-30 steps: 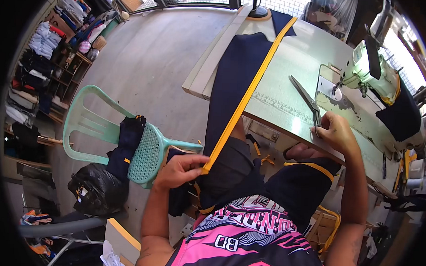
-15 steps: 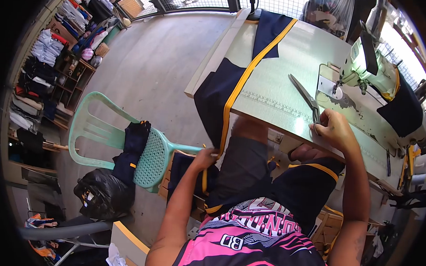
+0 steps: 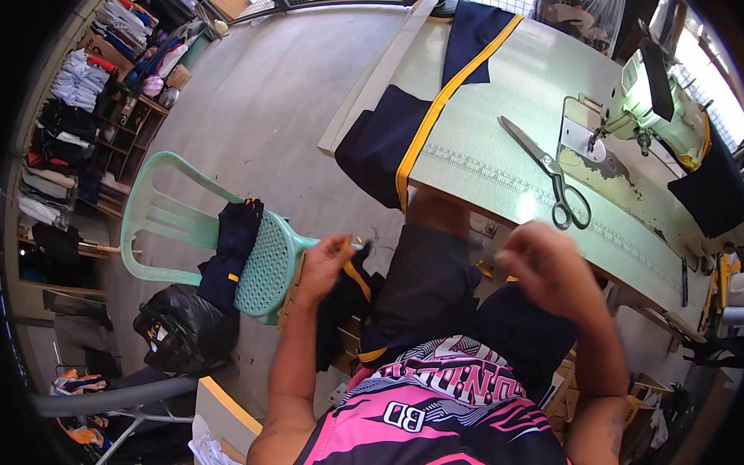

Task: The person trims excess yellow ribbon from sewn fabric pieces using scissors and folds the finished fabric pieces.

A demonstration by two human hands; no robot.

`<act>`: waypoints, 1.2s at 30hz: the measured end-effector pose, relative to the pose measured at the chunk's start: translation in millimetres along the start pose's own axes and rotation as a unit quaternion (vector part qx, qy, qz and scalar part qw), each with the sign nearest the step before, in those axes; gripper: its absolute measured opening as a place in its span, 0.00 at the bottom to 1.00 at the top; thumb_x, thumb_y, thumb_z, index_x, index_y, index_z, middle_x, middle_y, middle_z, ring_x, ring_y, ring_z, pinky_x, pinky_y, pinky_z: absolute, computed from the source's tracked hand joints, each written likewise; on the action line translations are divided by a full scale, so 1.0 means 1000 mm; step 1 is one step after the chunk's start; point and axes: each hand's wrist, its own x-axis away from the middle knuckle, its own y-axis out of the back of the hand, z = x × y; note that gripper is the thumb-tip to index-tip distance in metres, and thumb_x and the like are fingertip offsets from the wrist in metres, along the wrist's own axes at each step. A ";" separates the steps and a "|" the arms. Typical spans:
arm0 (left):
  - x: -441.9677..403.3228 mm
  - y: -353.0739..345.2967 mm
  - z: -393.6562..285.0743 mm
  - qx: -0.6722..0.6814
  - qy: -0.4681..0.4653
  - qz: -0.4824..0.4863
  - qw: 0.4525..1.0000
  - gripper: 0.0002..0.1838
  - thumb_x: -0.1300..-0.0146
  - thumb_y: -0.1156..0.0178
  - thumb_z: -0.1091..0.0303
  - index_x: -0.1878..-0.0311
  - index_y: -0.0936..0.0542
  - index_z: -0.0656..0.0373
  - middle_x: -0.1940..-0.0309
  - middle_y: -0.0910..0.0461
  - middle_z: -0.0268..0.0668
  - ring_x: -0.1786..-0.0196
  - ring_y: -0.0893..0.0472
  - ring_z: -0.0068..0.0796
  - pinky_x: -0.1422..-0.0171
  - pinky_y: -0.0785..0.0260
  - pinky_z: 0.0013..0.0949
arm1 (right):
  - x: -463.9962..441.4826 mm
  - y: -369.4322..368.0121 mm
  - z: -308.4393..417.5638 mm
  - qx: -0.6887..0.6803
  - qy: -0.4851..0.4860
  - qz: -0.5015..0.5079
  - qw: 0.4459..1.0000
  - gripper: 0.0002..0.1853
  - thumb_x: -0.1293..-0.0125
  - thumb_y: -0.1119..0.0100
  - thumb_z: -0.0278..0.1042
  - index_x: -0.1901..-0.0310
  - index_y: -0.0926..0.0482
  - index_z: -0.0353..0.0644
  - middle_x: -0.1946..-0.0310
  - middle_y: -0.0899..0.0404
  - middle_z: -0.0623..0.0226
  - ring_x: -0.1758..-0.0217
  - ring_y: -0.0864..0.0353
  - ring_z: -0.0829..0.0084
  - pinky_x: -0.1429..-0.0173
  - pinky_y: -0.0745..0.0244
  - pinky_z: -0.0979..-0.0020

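Note:
My left hand (image 3: 328, 262) is closed at the edge of a navy cloth piece with yellow trim (image 3: 356, 274), which hangs beside my left knee. Blurred by motion, my right hand (image 3: 543, 259) is in the air over my lap, just off the table's front edge; whether its fingers hold anything does not show. Black-handled scissors (image 3: 546, 165) lie on the sewing table (image 3: 508, 98), apart from that hand. Another navy cloth strip with a yellow border (image 3: 429, 136) drapes over the table's left side, its lower end overhanging the front edge. Navy cloth also covers my lap.
A sewing machine (image 3: 660, 91) stands on the table's right, with navy cloth (image 3: 710, 183) behind it. To the left are a green plastic chair (image 3: 268, 262) holding navy garments (image 3: 237, 236) and a black plastic bag (image 3: 184, 328). Shelves of folded clothes (image 3: 78, 83) line the wall.
My right hand has let go of the scissors and come back toward my lap. My left hand has risen leftward with a trimmed cloth edge. The draped strip's end now hangs free at the table edge.

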 end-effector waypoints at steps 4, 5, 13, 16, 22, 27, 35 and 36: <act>0.057 0.023 -0.119 -0.067 -0.177 -0.130 0.973 0.11 0.36 0.37 0.79 0.50 0.18 0.66 0.59 0.18 0.34 0.58 0.22 0.21 0.49 0.30 0.22 | 0.000 -0.098 -0.040 -0.031 0.188 0.137 0.972 0.13 0.40 0.31 0.37 0.58 0.23 0.42 0.63 0.22 0.61 0.61 0.23 0.60 0.54 0.27 0.64; 0.067 0.035 -0.147 -0.117 -0.205 -0.200 0.951 0.11 0.34 0.38 0.77 0.49 0.19 0.64 0.59 0.18 0.33 0.58 0.23 0.20 0.49 0.30 0.22 | 0.002 -0.120 -0.046 -0.038 0.203 0.151 0.967 0.13 0.40 0.31 0.37 0.58 0.23 0.42 0.63 0.22 0.61 0.61 0.23 0.60 0.54 0.27 0.64; 0.081 0.160 -0.287 -0.134 -0.379 -0.373 0.836 0.13 0.33 0.34 0.66 0.51 0.18 0.64 0.59 0.17 0.34 0.59 0.23 0.17 0.53 0.31 0.20 | 0.032 -0.167 -0.059 0.110 0.253 0.121 0.954 0.13 0.43 0.31 0.38 0.61 0.22 0.43 0.62 0.21 0.63 0.56 0.23 0.59 0.48 0.31 0.61; 0.076 0.200 -0.306 -0.103 -0.425 -0.382 0.814 0.12 0.33 0.34 0.66 0.52 0.18 0.64 0.60 0.17 0.33 0.60 0.23 0.16 0.54 0.32 0.18 | 0.041 -0.165 -0.069 0.085 0.256 0.117 0.956 0.10 0.42 0.31 0.34 0.64 0.22 0.42 0.66 0.21 0.63 0.61 0.23 0.59 0.53 0.31 0.63; 0.104 0.235 -0.325 -0.160 -0.400 -0.461 0.776 0.15 0.33 0.33 0.62 0.50 0.18 0.64 0.66 0.19 0.29 0.68 0.29 0.13 0.65 0.38 0.16 | 0.054 -0.142 -0.050 -0.018 0.082 0.203 0.976 0.06 0.39 0.34 0.29 0.63 0.22 0.41 0.72 0.21 0.61 0.75 0.25 0.60 0.67 0.31 0.68; 0.124 0.251 -0.335 -0.145 -0.367 -0.472 0.789 0.14 0.34 0.33 0.62 0.54 0.18 0.63 0.69 0.21 0.31 0.72 0.27 0.16 0.69 0.35 0.18 | 0.062 -0.050 -0.015 -0.125 0.060 0.089 0.986 0.04 0.36 0.38 0.26 0.63 0.23 0.39 0.76 0.27 0.71 0.77 0.35 0.77 0.70 0.38 0.76; -0.074 0.123 -0.376 -0.082 -0.408 -0.313 0.854 0.13 0.34 0.35 0.67 0.52 0.19 0.65 0.67 0.17 0.39 0.71 0.18 0.23 0.67 0.21 0.24 | 0.082 0.078 -0.045 -0.252 -0.116 -0.143 0.950 0.04 0.28 0.46 0.31 0.61 0.24 0.41 0.73 0.30 0.81 0.73 0.39 0.88 0.66 0.43 0.84; -0.108 0.092 -0.375 -0.096 -0.406 -0.285 0.863 0.12 0.33 0.36 0.67 0.52 0.19 0.64 0.67 0.17 0.39 0.70 0.18 0.24 0.66 0.20 0.25 | 0.091 0.085 -0.053 -0.272 -0.146 -0.152 0.939 0.05 0.27 0.45 0.31 0.61 0.24 0.42 0.73 0.30 0.81 0.73 0.39 0.89 0.67 0.43 0.85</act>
